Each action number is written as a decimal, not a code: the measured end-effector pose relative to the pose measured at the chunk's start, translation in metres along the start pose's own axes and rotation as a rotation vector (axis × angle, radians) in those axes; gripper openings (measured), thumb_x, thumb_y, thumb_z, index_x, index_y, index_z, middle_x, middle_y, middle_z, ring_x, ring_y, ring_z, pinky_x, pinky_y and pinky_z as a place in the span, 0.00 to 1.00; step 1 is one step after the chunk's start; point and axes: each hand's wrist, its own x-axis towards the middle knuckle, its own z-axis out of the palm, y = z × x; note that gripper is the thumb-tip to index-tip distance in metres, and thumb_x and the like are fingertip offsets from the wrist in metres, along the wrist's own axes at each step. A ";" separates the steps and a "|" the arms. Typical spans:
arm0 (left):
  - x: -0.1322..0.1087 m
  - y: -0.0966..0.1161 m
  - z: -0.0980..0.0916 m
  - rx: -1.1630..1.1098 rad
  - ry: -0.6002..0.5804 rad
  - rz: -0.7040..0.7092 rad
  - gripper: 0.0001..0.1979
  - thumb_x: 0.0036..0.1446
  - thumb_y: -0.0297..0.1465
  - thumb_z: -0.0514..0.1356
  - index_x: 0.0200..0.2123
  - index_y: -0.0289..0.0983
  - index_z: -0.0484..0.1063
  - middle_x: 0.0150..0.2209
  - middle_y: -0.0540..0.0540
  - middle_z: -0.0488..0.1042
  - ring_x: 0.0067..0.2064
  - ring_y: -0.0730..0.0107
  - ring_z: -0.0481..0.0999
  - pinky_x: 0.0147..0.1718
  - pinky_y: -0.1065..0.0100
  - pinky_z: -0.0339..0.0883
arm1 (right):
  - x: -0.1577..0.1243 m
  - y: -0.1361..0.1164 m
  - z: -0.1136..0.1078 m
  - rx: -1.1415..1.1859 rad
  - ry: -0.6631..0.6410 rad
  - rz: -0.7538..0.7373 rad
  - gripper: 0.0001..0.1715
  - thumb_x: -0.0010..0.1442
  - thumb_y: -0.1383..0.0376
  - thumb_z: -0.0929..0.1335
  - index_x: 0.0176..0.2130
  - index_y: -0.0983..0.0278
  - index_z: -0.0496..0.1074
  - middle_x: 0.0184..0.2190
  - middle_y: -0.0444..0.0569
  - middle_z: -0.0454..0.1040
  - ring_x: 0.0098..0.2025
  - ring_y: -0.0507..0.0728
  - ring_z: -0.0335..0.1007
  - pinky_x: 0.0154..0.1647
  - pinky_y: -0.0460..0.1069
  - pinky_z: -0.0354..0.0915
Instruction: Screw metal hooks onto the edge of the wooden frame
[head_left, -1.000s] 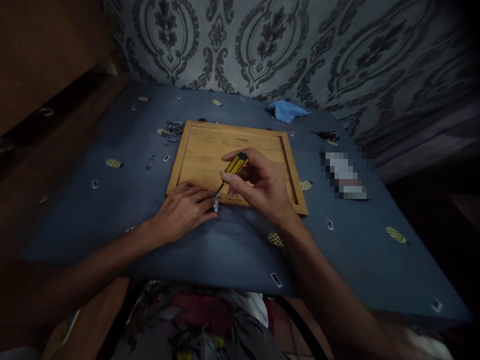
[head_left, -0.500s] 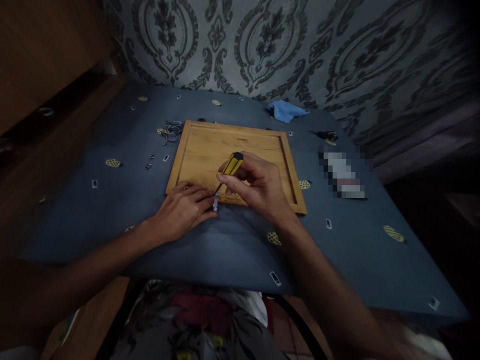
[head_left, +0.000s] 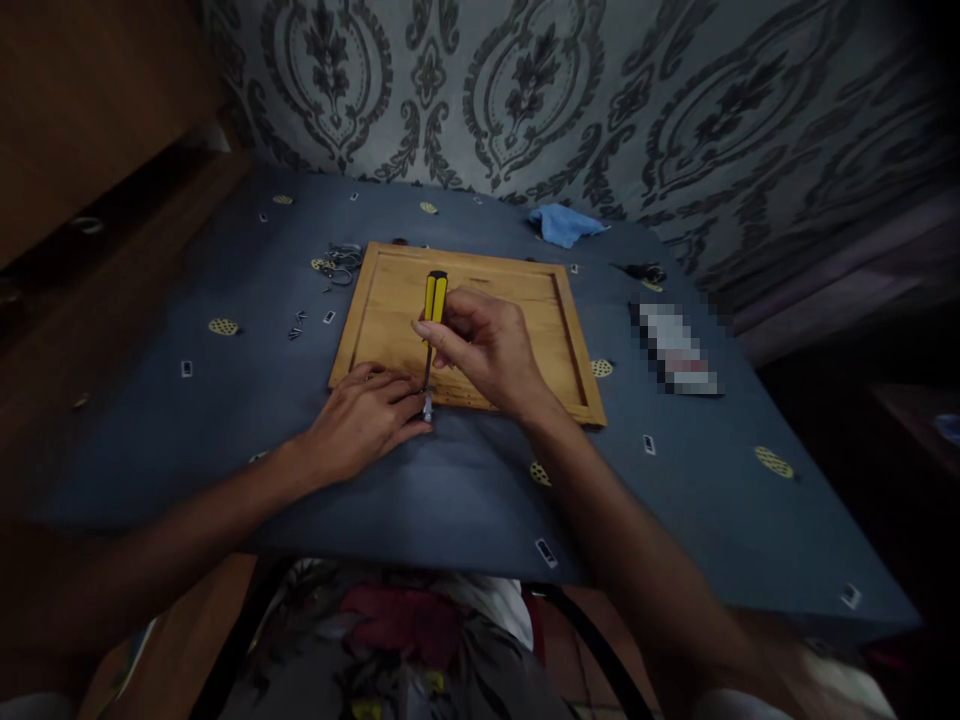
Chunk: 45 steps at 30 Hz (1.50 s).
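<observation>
A framed wooden panel (head_left: 580,350) lies flat on the table. At its near edge, my left hand (head_left: 369,412) presses down with fingers closed on a small metal hinge (head_left: 428,408), partly hidden by the fingertips. My right hand (head_left: 484,345) grips a screwdriver (head_left: 435,298) by its yellow and black handle. The screwdriver stands nearly upright, its tip down at the hinge beside my left fingers. Whether a screw sits under the tip is too small to tell.
Several loose screws (head_left: 297,326) and a bunch of metal hardware (head_left: 343,262) lie left of the panel. A blue cloth (head_left: 566,224) is at the back. A dark object (head_left: 645,272) and a blurred-out item (head_left: 679,350) lie to the right on the patterned tablecloth (head_left: 480,500).
My right hand has moved slightly left and up, bringing the screwdriver from a slant to nearly upright. My left hand stays on the hinge. The whole view has shifted slightly.
</observation>
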 end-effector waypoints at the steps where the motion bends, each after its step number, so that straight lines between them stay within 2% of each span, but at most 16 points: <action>1: 0.000 0.000 0.000 -0.001 -0.004 -0.003 0.17 0.73 0.40 0.56 0.47 0.34 0.79 0.49 0.41 0.84 0.50 0.60 0.83 0.51 0.57 0.71 | 0.001 0.000 0.000 0.000 -0.002 0.003 0.26 0.64 0.46 0.72 0.27 0.61 0.66 0.25 0.41 0.63 0.27 0.51 0.64 0.26 0.48 0.63; 6: 0.000 0.000 -0.001 0.004 -0.027 -0.012 0.17 0.73 0.40 0.56 0.49 0.35 0.79 0.49 0.41 0.84 0.51 0.59 0.83 0.51 0.57 0.71 | -0.004 -0.002 -0.002 -0.028 0.010 -0.030 0.24 0.65 0.50 0.72 0.27 0.61 0.66 0.24 0.41 0.62 0.27 0.52 0.63 0.27 0.49 0.62; 13: 0.000 0.000 -0.002 0.017 -0.017 -0.010 0.17 0.73 0.40 0.57 0.49 0.35 0.80 0.50 0.40 0.84 0.52 0.59 0.83 0.53 0.57 0.71 | -0.029 -0.006 -0.003 -0.137 0.185 -0.160 0.16 0.66 0.59 0.72 0.29 0.61 0.68 0.26 0.42 0.66 0.27 0.52 0.65 0.29 0.49 0.62; 16: 0.001 0.000 -0.001 0.022 -0.014 -0.011 0.17 0.73 0.40 0.57 0.49 0.35 0.80 0.50 0.40 0.84 0.51 0.60 0.83 0.53 0.58 0.71 | -0.030 -0.004 -0.002 -0.185 0.180 -0.223 0.16 0.66 0.59 0.72 0.29 0.61 0.68 0.25 0.42 0.67 0.27 0.52 0.66 0.29 0.49 0.63; 19: 0.001 0.000 -0.001 0.019 0.002 -0.005 0.17 0.73 0.40 0.57 0.48 0.34 0.80 0.49 0.41 0.84 0.51 0.60 0.83 0.52 0.58 0.71 | -0.027 0.000 -0.001 -0.118 0.169 -0.124 0.19 0.66 0.54 0.72 0.30 0.61 0.67 0.27 0.43 0.69 0.26 0.51 0.67 0.26 0.48 0.63; 24: 0.000 0.000 -0.001 -0.001 0.007 -0.008 0.16 0.73 0.40 0.57 0.49 0.35 0.79 0.50 0.42 0.84 0.52 0.60 0.83 0.52 0.58 0.70 | -0.016 0.012 0.003 0.069 0.199 0.039 0.27 0.63 0.45 0.72 0.27 0.60 0.63 0.24 0.39 0.63 0.23 0.48 0.66 0.22 0.46 0.62; 32: 0.000 0.000 -0.001 -0.023 -0.021 -0.008 0.16 0.73 0.40 0.57 0.49 0.35 0.79 0.51 0.43 0.84 0.53 0.61 0.83 0.53 0.59 0.70 | 0.012 0.020 0.018 0.150 0.150 0.020 0.32 0.59 0.39 0.72 0.26 0.61 0.63 0.22 0.37 0.61 0.20 0.47 0.62 0.18 0.45 0.60; 37: 0.000 0.000 -0.002 -0.017 -0.016 -0.013 0.16 0.73 0.40 0.57 0.50 0.35 0.79 0.51 0.42 0.84 0.52 0.62 0.83 0.54 0.59 0.69 | 0.008 0.008 0.006 0.161 0.327 -0.011 0.30 0.60 0.40 0.72 0.29 0.60 0.64 0.24 0.37 0.65 0.19 0.46 0.66 0.19 0.44 0.59; 45: 0.000 0.000 -0.001 0.001 -0.044 -0.014 0.15 0.72 0.40 0.58 0.48 0.35 0.78 0.50 0.42 0.84 0.50 0.61 0.83 0.52 0.59 0.69 | -0.023 0.000 0.005 0.059 0.246 0.021 0.26 0.64 0.48 0.73 0.27 0.60 0.61 0.22 0.37 0.61 0.21 0.48 0.65 0.21 0.45 0.59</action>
